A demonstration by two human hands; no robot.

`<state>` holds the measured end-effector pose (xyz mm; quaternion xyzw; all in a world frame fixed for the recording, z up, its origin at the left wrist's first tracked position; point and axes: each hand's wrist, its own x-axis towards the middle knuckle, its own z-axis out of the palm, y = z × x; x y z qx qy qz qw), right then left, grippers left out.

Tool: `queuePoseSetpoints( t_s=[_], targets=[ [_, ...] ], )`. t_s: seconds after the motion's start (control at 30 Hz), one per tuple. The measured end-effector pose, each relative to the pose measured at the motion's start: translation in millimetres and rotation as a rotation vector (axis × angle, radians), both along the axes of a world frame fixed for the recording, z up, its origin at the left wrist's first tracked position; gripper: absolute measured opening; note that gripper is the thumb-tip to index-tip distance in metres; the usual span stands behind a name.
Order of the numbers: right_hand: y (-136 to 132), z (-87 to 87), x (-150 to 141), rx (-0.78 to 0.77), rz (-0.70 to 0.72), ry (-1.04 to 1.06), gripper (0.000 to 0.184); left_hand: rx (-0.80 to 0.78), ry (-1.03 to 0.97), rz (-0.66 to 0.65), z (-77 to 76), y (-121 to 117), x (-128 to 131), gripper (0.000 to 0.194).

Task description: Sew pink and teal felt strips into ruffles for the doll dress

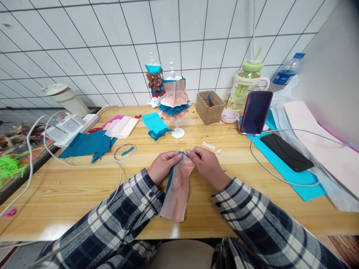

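Note:
Between my hands hangs a strip of pale pink crepe paper [178, 186] with a teal edge along its left side. My left hand [162, 166] pinches its upper left corner between thumb and finger. On the other side my right hand [206, 164] grips the upper right corner, and the thumbs are close together. The strip's lower end reaches down towards the table's front edge. Beyond the hands stands a small white mannequin stand [178, 132], wearing a pink paper dress [175, 95] with a teal ruffle. Behind it is a second dressed figure [155, 82] with brown bows.
Teal paper [86, 145] and a ring [124, 152] lie left. A cardboard box [210, 108], a pink dish [230, 116], an upright phone [255, 112] and a tumbler [246, 84] stand at the back right. A black phone [287, 152] rests on blue paper. White cables cross both sides.

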<state>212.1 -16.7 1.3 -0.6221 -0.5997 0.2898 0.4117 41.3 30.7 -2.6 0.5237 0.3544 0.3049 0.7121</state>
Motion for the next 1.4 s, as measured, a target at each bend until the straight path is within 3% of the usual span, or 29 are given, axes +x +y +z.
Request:
queuePoseSetpoints(
  t_s=[1.4],
  targets=[
    [-1.0,3.3,0.4,-0.003,-0.014,0.015,0.038,-0.043,-0.04,0.009,-1.6,1.3,0.1,0.027]
  ],
)
